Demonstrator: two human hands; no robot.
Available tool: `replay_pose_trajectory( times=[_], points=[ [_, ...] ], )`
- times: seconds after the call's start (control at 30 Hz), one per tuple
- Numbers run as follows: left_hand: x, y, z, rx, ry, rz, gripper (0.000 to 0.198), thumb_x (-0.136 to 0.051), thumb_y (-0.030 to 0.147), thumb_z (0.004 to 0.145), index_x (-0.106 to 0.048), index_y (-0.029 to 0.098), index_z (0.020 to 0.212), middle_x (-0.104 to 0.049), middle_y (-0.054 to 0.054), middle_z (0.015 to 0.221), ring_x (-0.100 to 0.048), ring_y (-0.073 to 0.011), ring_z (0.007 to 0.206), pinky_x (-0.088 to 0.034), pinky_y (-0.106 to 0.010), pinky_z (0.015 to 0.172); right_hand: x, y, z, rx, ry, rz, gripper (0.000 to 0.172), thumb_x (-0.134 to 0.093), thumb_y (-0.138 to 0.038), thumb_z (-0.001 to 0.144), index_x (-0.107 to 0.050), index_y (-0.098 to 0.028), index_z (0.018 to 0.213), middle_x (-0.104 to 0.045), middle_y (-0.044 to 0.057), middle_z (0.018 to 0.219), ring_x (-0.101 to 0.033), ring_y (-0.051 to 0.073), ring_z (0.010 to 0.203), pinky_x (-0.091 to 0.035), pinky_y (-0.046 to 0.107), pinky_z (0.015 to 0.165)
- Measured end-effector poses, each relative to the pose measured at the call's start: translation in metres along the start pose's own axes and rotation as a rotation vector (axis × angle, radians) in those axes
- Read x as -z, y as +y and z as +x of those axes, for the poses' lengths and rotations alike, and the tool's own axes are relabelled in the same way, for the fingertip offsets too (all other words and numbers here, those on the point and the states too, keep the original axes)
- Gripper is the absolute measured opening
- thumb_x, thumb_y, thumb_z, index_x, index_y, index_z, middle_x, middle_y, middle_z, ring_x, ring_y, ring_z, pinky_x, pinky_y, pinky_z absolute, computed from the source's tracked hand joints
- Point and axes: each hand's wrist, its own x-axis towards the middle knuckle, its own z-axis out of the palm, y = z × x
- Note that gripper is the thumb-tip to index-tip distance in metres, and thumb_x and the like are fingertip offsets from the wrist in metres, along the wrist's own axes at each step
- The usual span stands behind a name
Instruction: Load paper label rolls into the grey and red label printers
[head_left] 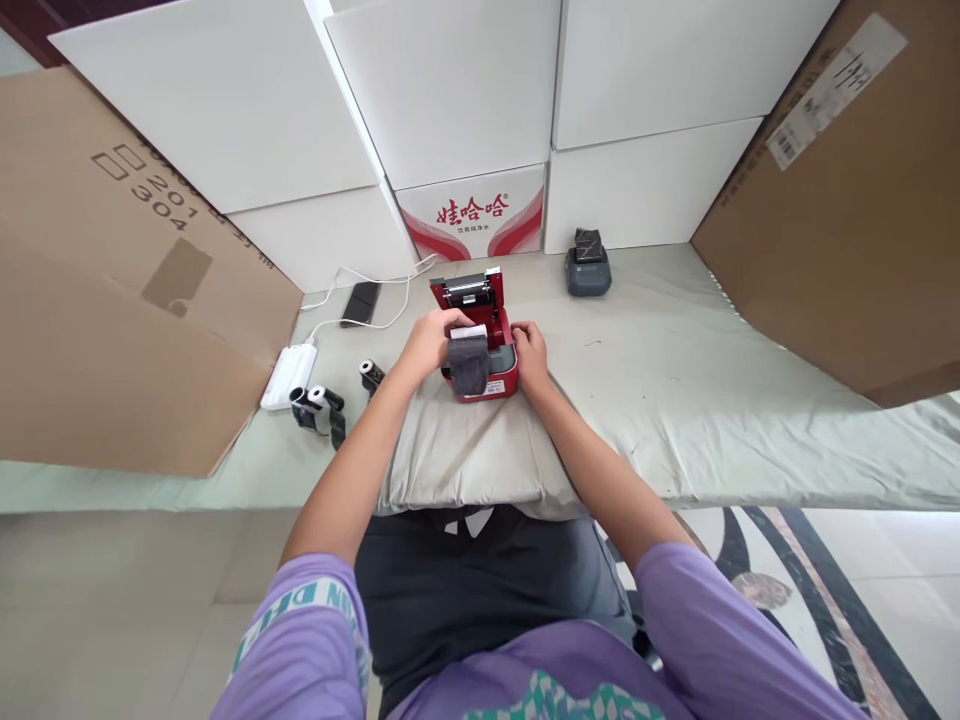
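Note:
A small red label printer stands on the cloth-covered table with its lid open toward the back. A dark grey strip of label roll hangs over its front. My left hand curls its fingers over the roll at the printer's left side. My right hand rests with bent fingers against the printer's right side.
A second, grey printer sits further back right. Left of me lie a white power bank with cable, a black phone and small rolls. White boxes and brown cartons wall the table.

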Motion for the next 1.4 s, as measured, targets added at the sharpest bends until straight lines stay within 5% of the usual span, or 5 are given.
replay_pose_trajectory(
  times=[0.63, 0.97, 1.17, 1.27, 1.4],
  points=[
    [-0.014, 0.006, 0.034, -0.085, -0.286, 0.213, 0.027, -0.063, 0.017, 0.072, -0.085, 0.021, 0.087, -0.085, -0.01, 0.093, -0.076, -0.0312, 0.093, -0.056, -0.04, 0.091, 0.0, 0.001, 0.001, 0.007, 0.006, -0.005, 0.02, -0.054, -0.042, 0.087, -0.063, -0.025, 0.094, -0.073, 0.004, 0.101, -0.064, 0.022, 0.098, -0.053, 0.037, 0.094],
    [0.056, 0.017, -0.015, -0.057, -0.48, -0.215, 0.052, -0.08, 0.062, 0.079, -0.086, 0.025, 0.116, -0.086, -0.01, 0.111, -0.078, -0.0337, 0.109, -0.063, -0.043, 0.096, 0.0, 0.004, 0.001, 0.027, -0.018, -0.002, 0.024, -0.053, -0.046, 0.087, -0.061, -0.025, 0.095, -0.071, 0.005, 0.103, -0.064, 0.023, 0.099, -0.052, 0.037, 0.096],
    [0.045, 0.025, 0.011, -0.135, 0.102, 0.044, 0.05, -0.054, 0.052, 0.103, -0.074, 0.021, 0.136, -0.071, -0.011, 0.148, -0.06, -0.0315, 0.143, -0.042, -0.047, 0.125, 0.0, 0.003, 0.002, 0.013, -0.008, -0.012, 0.02, -0.054, -0.042, 0.088, -0.063, -0.025, 0.094, -0.072, 0.004, 0.104, -0.064, 0.022, 0.1, -0.052, 0.037, 0.097],
    [0.027, 0.027, 0.03, -0.105, 0.119, 0.256, 0.045, -0.053, 0.045, 0.105, -0.072, 0.02, 0.138, -0.071, -0.012, 0.148, -0.058, -0.0319, 0.142, -0.037, -0.048, 0.125, 0.001, 0.0, 0.001, 0.003, 0.0, -0.012, 0.018, -0.054, -0.04, 0.089, -0.063, -0.025, 0.093, -0.073, 0.004, 0.103, -0.064, 0.022, 0.099, -0.053, 0.037, 0.096],
    [0.018, 0.033, 0.015, -0.14, 0.091, 0.334, 0.051, -0.039, 0.045, 0.111, -0.082, 0.02, 0.101, -0.083, -0.011, 0.108, -0.072, -0.0285, 0.11, -0.042, -0.046, 0.115, 0.001, -0.001, 0.001, -0.01, 0.0, -0.01, 0.018, -0.054, -0.039, 0.088, -0.063, -0.025, 0.094, -0.073, 0.003, 0.1, -0.065, 0.022, 0.098, -0.053, 0.036, 0.096]
  ],
)
